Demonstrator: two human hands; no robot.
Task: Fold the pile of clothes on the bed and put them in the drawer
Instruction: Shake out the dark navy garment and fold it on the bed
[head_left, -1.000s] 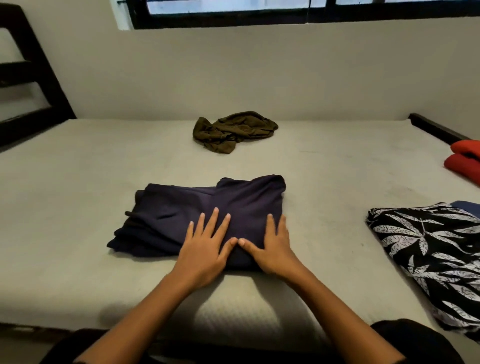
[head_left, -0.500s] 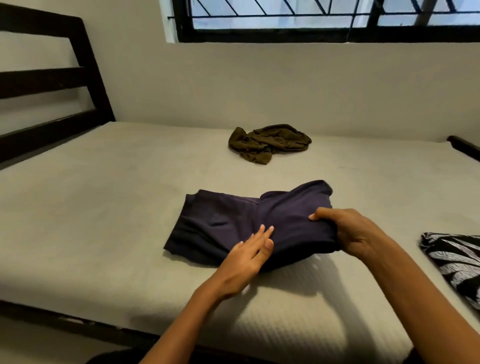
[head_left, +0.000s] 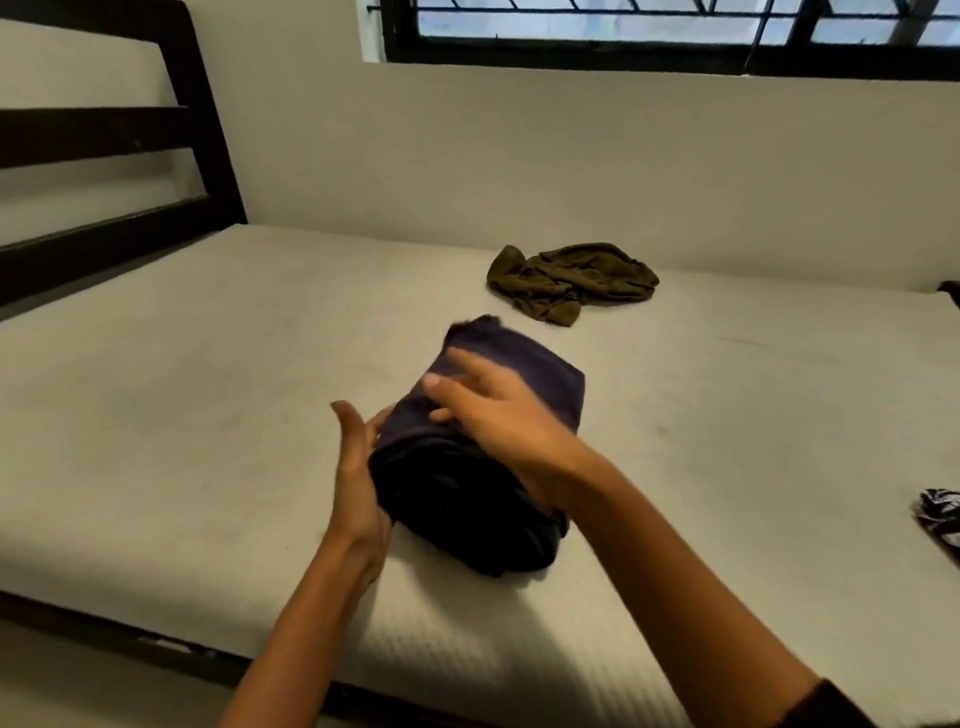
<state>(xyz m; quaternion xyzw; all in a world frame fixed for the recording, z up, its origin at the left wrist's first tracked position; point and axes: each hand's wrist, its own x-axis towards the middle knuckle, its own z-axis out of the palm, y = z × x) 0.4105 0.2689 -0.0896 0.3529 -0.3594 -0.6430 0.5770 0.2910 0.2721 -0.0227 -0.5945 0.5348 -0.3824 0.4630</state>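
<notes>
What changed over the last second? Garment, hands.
The dark navy cloth garment went from a wide spread to a compact bundle: the right hand took its right edge, carried it leftward, and now lies flat on top. The left hand shifted from the top to its left side. The crumpled olive garment stayed put.

Navy garment (head_left: 470, 501): folded into a thick bundle, lying on the mattress (head_left: 208, 395) near its front edge.
Left hand (head_left: 358, 480): palm against the bundle's left side, thumb up, fingers straight.
Right hand (head_left: 501, 415): laid on top of the bundle, fingers spread, blurred.
Olive garment (head_left: 571, 280): crumpled, farther back near the wall, apart from the bundle.
Patterned cloth (head_left: 943, 512): black and white, only 1 corner in view at the right edge.
Headboard (head_left: 104, 132): dark slats, on the left.
</notes>
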